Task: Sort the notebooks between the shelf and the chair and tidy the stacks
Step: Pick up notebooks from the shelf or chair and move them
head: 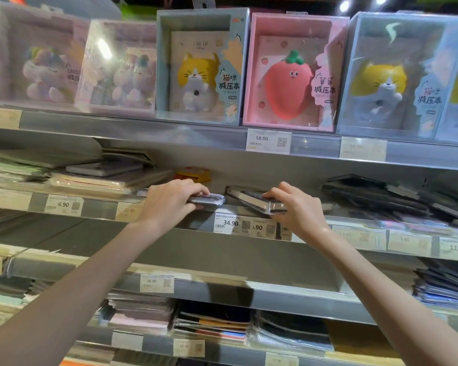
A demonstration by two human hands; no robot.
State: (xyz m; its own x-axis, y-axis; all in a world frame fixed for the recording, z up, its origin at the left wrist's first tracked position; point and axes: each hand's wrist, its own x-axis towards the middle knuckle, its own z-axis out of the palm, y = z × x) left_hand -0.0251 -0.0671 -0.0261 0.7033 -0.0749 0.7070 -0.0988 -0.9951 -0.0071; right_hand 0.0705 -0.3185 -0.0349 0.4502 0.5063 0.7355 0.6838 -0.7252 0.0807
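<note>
My left hand (169,200) grips a pale wrapped notebook (209,199) lying flat at the front edge of the middle shelf (191,220). My right hand (296,207) holds a dark wrapped notebook (254,200), tilted with its near end lifted over the same shelf edge. The two notebooks lie side by side with a small gap between them. Behind the left one sits a small yellow and red item (195,174). No chair is in view.
Loose notebook stacks lie on the middle shelf at left (90,175) and right (386,196). Boxed squishy-toy notebooks (291,72) stand on the top shelf. Lower shelves hold more stacks (212,323). Price tags (230,223) line the shelf rails.
</note>
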